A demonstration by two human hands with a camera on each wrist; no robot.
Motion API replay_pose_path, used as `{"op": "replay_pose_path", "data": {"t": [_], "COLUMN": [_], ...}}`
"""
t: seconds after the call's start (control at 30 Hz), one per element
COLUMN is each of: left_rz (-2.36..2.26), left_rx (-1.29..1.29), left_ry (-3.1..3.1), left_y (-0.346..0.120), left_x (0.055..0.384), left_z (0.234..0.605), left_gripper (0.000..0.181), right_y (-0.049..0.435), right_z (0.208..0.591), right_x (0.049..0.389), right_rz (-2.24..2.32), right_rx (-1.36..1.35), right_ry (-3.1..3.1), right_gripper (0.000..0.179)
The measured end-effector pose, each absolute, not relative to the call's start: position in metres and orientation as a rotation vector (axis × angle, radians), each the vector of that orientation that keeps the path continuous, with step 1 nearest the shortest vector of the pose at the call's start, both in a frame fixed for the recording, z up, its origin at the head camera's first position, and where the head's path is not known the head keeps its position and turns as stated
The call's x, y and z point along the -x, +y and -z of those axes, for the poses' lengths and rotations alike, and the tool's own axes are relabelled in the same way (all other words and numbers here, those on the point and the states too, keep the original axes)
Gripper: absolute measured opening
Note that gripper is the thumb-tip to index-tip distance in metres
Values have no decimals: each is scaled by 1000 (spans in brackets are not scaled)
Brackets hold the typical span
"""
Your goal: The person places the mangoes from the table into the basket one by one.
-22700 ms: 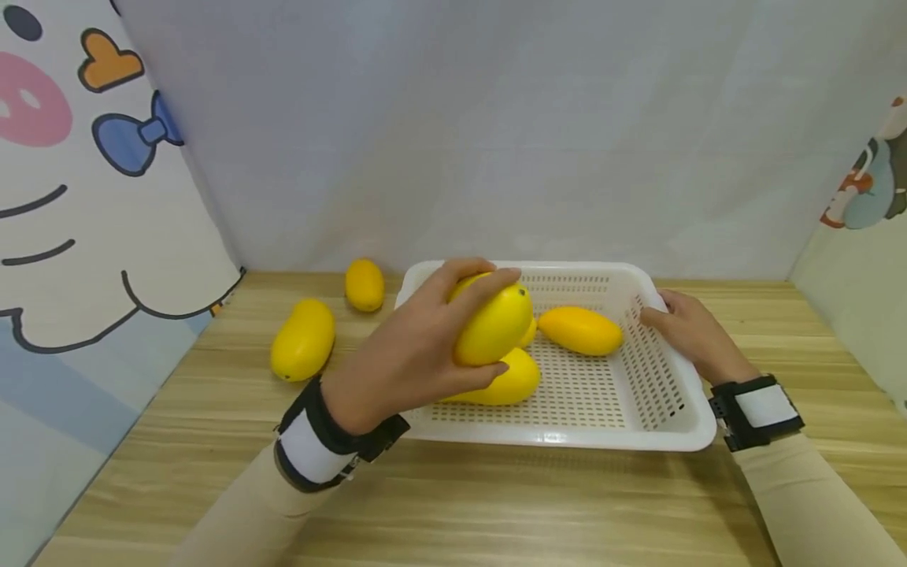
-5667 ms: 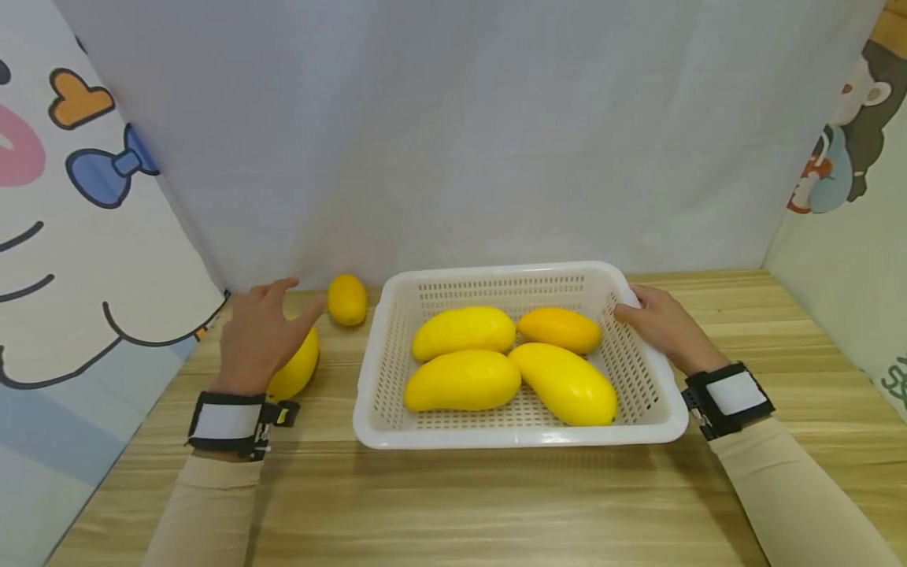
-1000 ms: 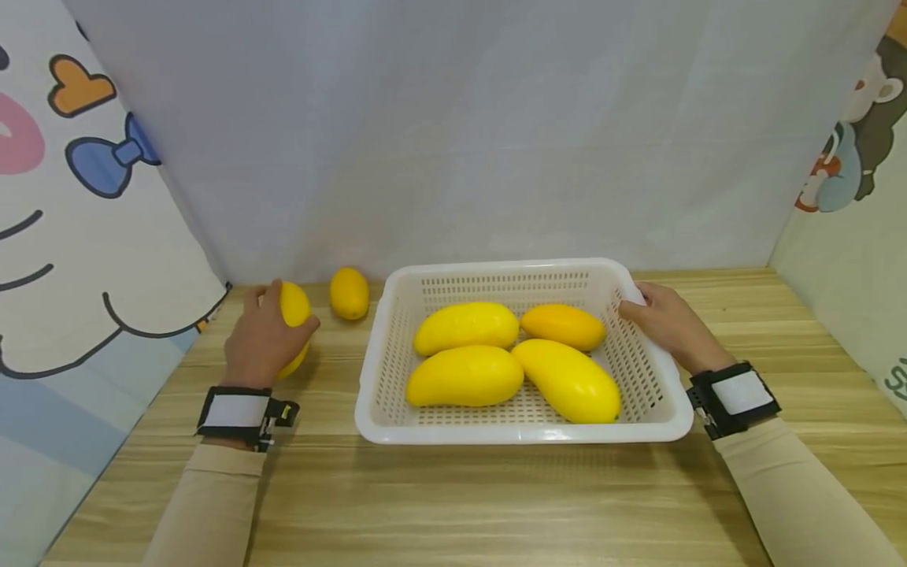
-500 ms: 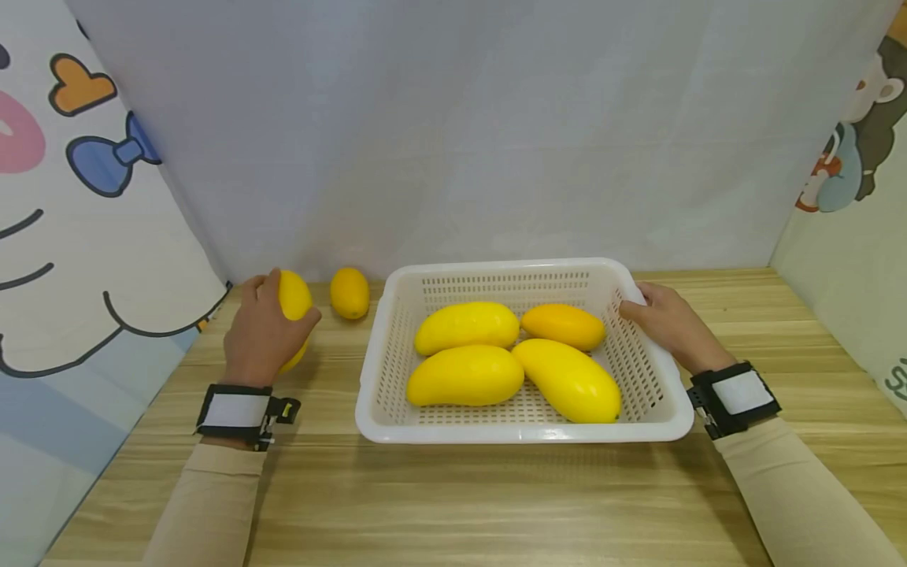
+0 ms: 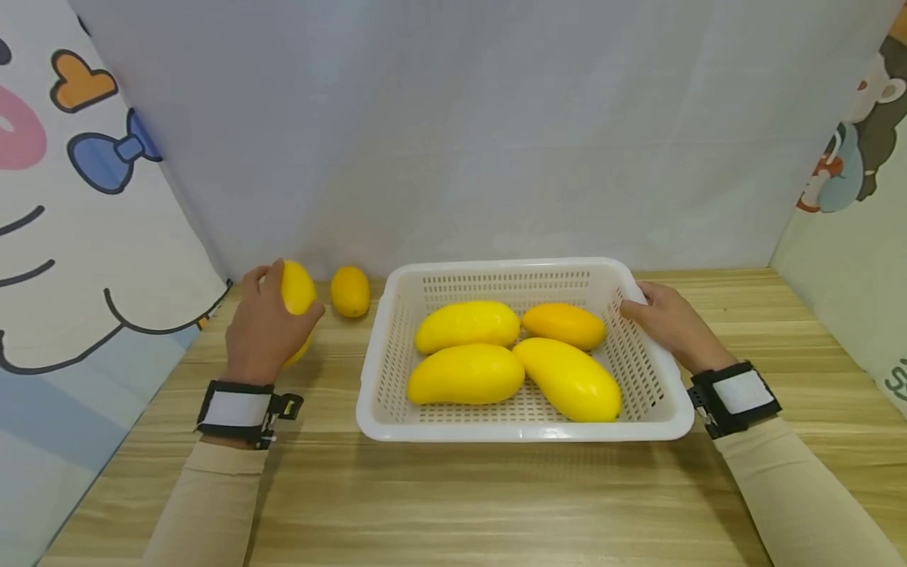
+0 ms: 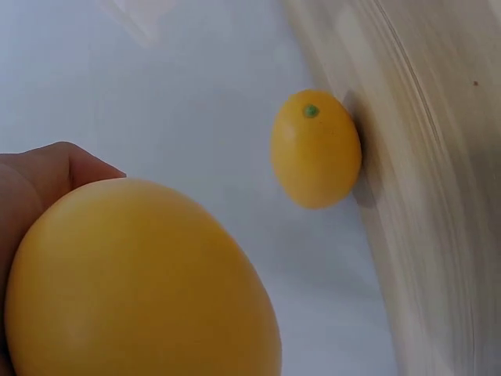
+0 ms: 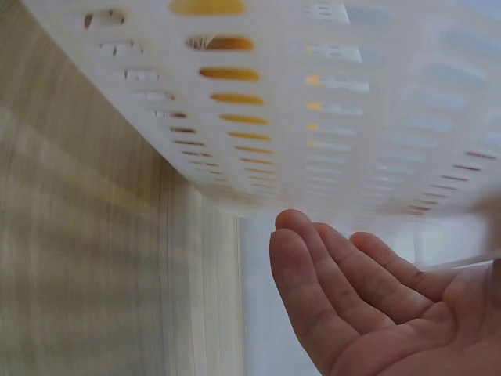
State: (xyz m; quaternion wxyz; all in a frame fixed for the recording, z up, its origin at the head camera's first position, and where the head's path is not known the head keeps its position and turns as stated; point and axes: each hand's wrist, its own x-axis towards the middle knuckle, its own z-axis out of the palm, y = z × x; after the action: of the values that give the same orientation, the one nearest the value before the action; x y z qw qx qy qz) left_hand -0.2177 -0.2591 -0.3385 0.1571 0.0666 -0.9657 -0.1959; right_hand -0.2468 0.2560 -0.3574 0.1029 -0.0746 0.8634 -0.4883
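Note:
My left hand (image 5: 264, 324) grips a large yellow mango (image 5: 298, 290) at the left of the table, thumb on its right side and fingers on its left. Part of this mango is hidden behind the hand. Its rounded side fills the lower left of the left wrist view. On the right, my right hand (image 5: 676, 323) holds the end rim of a white perforated plastic basket (image 5: 520, 432), thumb over the edge and fingers against the outside wall. Inside lie several mangoes: two yellow ones at the left, a yellow mango (image 5: 569, 381) at the front right and an orange-yellow mango (image 5: 563, 326) behind it.
A small orange-yellow mango (image 5: 350, 292) lies on the wooden table (image 5: 453, 504) between my left hand and the basket, near the back wall (image 5: 482, 150). Printed cloth panels (image 5: 92, 260) border the left and right sides.
Mangoes have been added to the basket since the oldest frame. My left hand, earlier open over the large mango, now grips it, and both have shifted slightly up in view. My right hand stays on the rim.

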Motion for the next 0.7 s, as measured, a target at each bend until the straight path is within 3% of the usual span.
{"op": "replay_pose_path", "data": {"t": [0.7], "left_rz": [549], "left_rx": [-118], "left_ry": [-2699], "left_y": [-240], "left_x": [207], "left_z": [316], "left_gripper": [80], "right_y": [256], "right_z": [358], "right_x": [247], "right_rz": [1437], "right_rx": [201], "right_ry": [2546], "right_gripper": [49]}}
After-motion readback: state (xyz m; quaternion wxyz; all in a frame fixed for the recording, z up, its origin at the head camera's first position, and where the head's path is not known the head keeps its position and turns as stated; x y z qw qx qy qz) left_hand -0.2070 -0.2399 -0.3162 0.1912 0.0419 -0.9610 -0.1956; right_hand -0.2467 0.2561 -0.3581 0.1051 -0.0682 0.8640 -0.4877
